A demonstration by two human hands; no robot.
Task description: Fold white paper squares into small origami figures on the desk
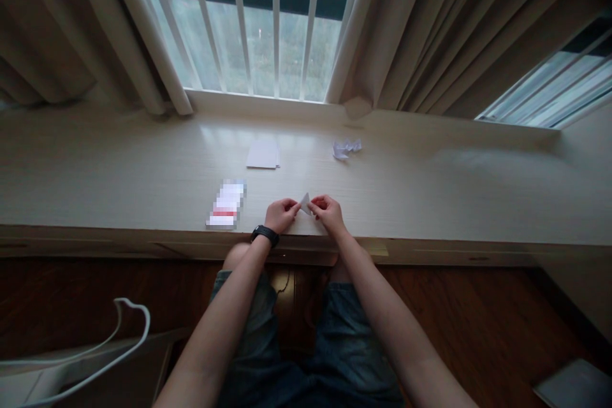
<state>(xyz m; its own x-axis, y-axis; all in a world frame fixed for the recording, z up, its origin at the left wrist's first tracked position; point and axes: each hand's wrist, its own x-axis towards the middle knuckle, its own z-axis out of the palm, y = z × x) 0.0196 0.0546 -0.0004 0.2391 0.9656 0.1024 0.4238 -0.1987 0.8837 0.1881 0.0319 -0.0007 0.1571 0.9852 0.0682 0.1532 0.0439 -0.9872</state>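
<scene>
A small folded piece of white paper (305, 203), pointed at the top, is held just above the desk near its front edge. My left hand (282, 214) pinches its left side between thumb and fingers; a black watch sits on that wrist. From the other side my right hand (327, 210) pinches the paper's right edge. Beyond the hands lies a short stack of white paper sheets (262, 154). Several small folded paper shapes (345, 149) sit in a cluster farther right. Left of my left hand rests a phone-like rectangle (226, 204) with a blurred-out face.
The long pale desk (430, 197) runs beneath a barred window (258, 38) with curtains (406, 25) on both sides. Drawers line its front, close to my knees. A white curved frame (143, 322) stands at lower left, and a grey flat object (576, 384) at lower right.
</scene>
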